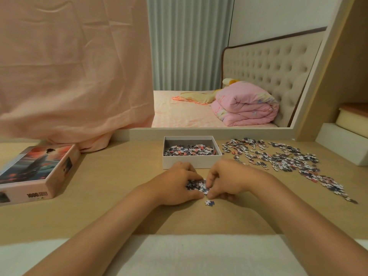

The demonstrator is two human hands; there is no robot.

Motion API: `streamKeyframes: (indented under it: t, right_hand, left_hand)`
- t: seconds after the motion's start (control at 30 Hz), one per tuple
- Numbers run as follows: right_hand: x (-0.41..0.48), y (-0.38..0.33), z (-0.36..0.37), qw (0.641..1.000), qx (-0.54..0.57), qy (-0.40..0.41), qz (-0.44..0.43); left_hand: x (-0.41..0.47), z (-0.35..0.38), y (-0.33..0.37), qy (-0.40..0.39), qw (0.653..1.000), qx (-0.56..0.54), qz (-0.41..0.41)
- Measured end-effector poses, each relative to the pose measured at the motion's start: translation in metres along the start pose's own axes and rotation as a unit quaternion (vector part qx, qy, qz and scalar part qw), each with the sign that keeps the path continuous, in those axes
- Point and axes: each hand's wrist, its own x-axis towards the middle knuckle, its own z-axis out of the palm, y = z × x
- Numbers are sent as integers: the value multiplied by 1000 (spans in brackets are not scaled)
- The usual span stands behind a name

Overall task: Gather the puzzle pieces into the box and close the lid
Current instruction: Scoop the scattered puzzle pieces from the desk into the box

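Spillage is the chief hazard at this stage. The left hand [179, 184] and right hand [225, 180] meet on the counter [111, 186], fingers curled inward, cupping and pinching a small heap [197, 185] of puzzle pieces between them. The pieces are thin, flat and light. A grip from two sides only would probably let some slide out underneath when the load is lifted. One stray piece [209, 202] already lies apart, just at 6 o'clock from the hands, and could be overlooked. The box [191, 162] stands near the hands at their 12 o'clock. Its front wall would have to be cleared, since a low carry could knock it or push the box back.

The box is white, shallow, rectangular and open. A layer of pieces [189, 150] in grey, white and pink covers most of its floor. A wide scatter of loose pieces [282, 158] lies at 2 to 3 o'clock from the hands, reaching towards the counter's right side, so much of the gathering appears undone. The lid [37, 170], printed with a picture, rests at 9 o'clock, well apart from the box. Pieces heaped too high could later keep it from seating.
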Motion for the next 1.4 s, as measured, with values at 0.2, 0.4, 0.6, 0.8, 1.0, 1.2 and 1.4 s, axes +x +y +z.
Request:
streamKeyframes:
  t: [0.2, 0.4, 0.6, 0.8, 1.0, 1.2, 1.4]
  right_hand:
    - [3, 2, -3, 997, -27, 51, -58]
    - [5, 9, 1, 995, -96, -7, -30]
    - [9, 1, 6, 995, -89, 17, -49]
    - [8, -5, 7, 987, -152, 16, -45]
    - [12, -13, 15, 988, -137, 29, -71]
    - [15, -15, 20, 993, -79, 61, -68]
    - [21, -15, 24, 994, 8, 95, -57]
  left_hand:
    - [-4, -22, -9, -25, 999, -11, -23]
    - [-4, -33, -9, -152, 984, 58, -74]
    - [-4, -32, -7, -116, 992, 30, -34]
    - [-6, -42, -5, -165, 977, 81, -104]
    - [-5, -32, -3, -123, 989, 49, -66]
    - [-2, -30, -3, -56, 996, 4, -74]
    - [0, -24, -3, 7, 996, -34, -76]
